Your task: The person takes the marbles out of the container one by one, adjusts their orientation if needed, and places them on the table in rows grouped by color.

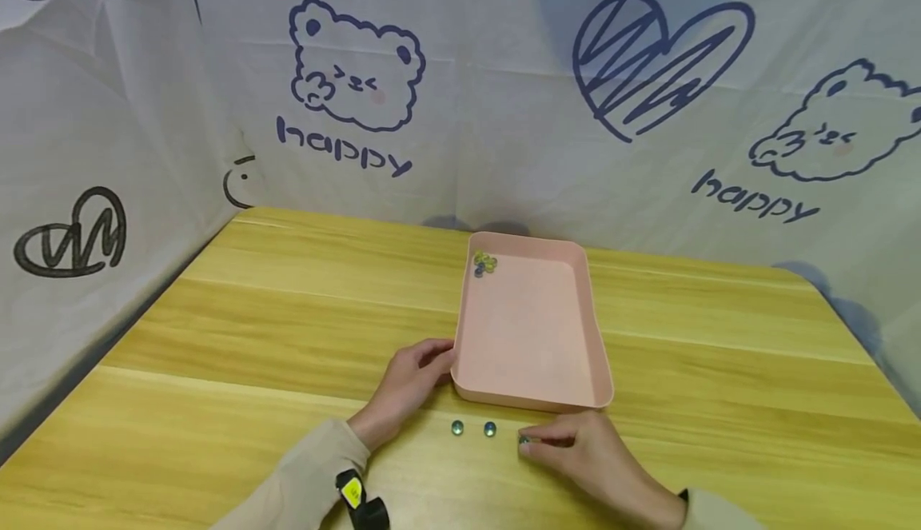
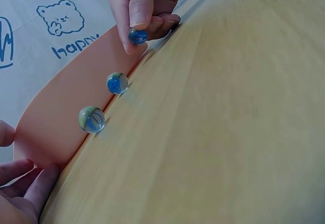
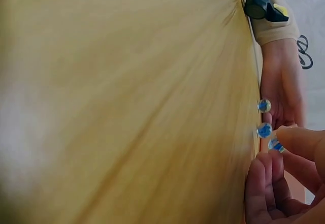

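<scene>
Just in front of a pink tray (image 1: 532,396), my right hand (image 1: 590,458) pinches a clear glass marble with blue swirls (image 2: 137,36) between thumb and index finger. Two similar marbles lie on the table to its left: a middle marble (image 1: 490,428) and a left marble (image 1: 457,428), in a row along the tray's near side. My left hand (image 1: 406,382) touches the outside of the tray near its front left corner, its fingers (image 2: 43,183) against the wall in the left wrist view. No fingers reach over the rim.
Several yellowish and bluish marbles (image 1: 485,262) cluster in the tray's far left corner. The wooden table (image 1: 288,330) extends to both sides. A white cloth (image 1: 496,98) with drawn bears and hearts hangs behind the tray and at the left.
</scene>
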The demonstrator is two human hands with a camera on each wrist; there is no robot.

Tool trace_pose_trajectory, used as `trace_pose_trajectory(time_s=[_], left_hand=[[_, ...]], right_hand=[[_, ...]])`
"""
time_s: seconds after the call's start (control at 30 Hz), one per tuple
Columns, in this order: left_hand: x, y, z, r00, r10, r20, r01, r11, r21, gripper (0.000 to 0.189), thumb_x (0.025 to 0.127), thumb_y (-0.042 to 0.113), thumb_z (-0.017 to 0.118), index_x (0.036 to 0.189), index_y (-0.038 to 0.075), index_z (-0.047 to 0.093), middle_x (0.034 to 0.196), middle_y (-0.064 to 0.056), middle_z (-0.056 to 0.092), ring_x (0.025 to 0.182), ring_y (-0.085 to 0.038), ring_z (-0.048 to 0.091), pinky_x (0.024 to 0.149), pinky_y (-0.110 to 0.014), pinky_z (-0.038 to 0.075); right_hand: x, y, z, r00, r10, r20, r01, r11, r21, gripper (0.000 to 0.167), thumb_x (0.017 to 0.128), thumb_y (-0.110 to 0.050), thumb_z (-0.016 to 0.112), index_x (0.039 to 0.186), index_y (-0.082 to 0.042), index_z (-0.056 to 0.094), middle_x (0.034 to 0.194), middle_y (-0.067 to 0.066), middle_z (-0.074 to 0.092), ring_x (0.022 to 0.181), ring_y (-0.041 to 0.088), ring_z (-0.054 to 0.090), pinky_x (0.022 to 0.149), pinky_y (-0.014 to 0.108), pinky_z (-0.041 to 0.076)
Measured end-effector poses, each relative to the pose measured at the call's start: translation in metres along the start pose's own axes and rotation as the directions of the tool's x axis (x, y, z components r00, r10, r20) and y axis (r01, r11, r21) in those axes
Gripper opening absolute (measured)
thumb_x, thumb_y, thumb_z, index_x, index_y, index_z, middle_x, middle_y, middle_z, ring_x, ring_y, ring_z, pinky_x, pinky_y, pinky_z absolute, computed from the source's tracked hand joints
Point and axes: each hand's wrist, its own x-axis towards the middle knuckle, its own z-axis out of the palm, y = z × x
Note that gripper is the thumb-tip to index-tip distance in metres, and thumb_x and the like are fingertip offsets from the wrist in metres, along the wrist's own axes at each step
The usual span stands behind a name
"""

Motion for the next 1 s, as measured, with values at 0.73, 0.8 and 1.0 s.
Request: trace_pose_trajectory(time_s=[0.73,0.8,1.0], left_hand=[[-0.001,0.000,0.000,1.000,0.002,-0.010,-0.002,1.000,-0.002,0.032,0.100,0.014,0.053,0.123,-0.008,0.059,0.119,-0.019,0.062,0.106,-0.026,0.061,0.090,-0.033,0.053],[0.000,0.000,0.001,1.000,-0.001,-0.011,0.001,1.000,-0.003,0.032,0.100,0.014,0.054,0.123,-0.008,0.059,0.119,-0.018,0.062,0.106,-0.026,0.061,0.090,-0.033,0.053],[0.000,0.000,0.001,1.000,-0.005,-0.014,0.005,1.000,0.004,0.033,0.100,0.015,0.054,0.123,-0.008,0.059,0.119,-0.019,0.062,0.106,-0.026,0.061,0.090,-0.033,0.053]], right_hand=[[0.008,0.001,0.004,0.999,-0.027,-0.022,0.025,0.996,-0.087,0.022,0.085,-0.024,0.075,0.100,-0.008,0.077,0.094,0.002,0.073,0.081,0.003,0.060,0.063,0.019,0.052],[0.010,0.000,0.003,0.999,-0.027,-0.023,0.025,0.994,-0.102,0.021,0.085,-0.022,0.075,0.100,-0.007,0.077,0.094,0.002,0.073,0.079,0.002,0.059,0.062,0.019,0.051],[0.010,-0.001,0.003,1.000,-0.011,-0.014,0.009,0.994,-0.112,0.021,0.084,-0.019,0.076,0.100,-0.006,0.077,0.093,0.004,0.073,0.076,0.001,0.055,0.060,0.019,0.050]])
